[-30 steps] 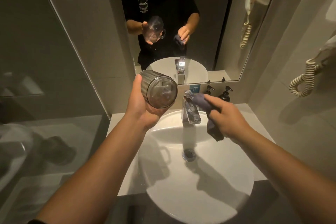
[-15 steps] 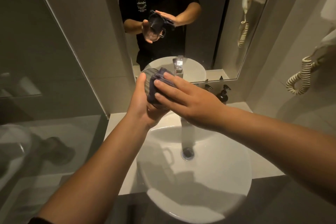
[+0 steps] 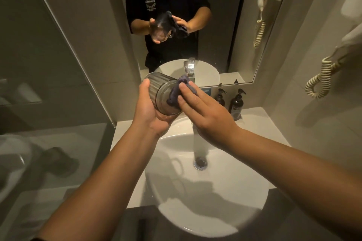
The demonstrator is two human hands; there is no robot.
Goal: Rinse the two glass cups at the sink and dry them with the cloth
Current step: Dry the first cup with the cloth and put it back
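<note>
1. The left hand (image 3: 150,111) grips the ribbed glass cup (image 3: 162,94) from below and from its nine o'clock side: the thumb lies along the ribbed wall, while the fingers are curled under the cup and mostly hidden by it.
2. The right hand (image 3: 203,113) presses a bunched dark cloth (image 3: 179,92) against the flat end of the cup that faces the camera. Its fingers lie fairly straight over the cloth, and the thumb is hidden beneath the hand, so whether it pinches the cloth cannot be told.
3. The cup is held in the air above the twelve o'clock rim of the white sink (image 3: 205,201), tipped onto its side. Its long axis runs from about ten o'clock, the far end, to four o'clock, the near end. The cloth covers the three o'clock part of the near face; whether that face is the base or the mouth is hard to make out directly.
4. The tap (image 3: 197,139) is largely hidden behind the right hand; only its lower body shows, above the drain (image 3: 200,163).
5. Only one cup is visible.
6. At two o'clock from the hands, two dark pump bottles (image 3: 236,103) stand on the bench (image 3: 260,123) against the wall.
7. The mirror (image 3: 215,25) at twelve o'clock repeats the hands and cloth, dim and blurred. A coiled cord (image 3: 321,82) hangs at three o'clock, its handset cut off by the frame edge.
</note>
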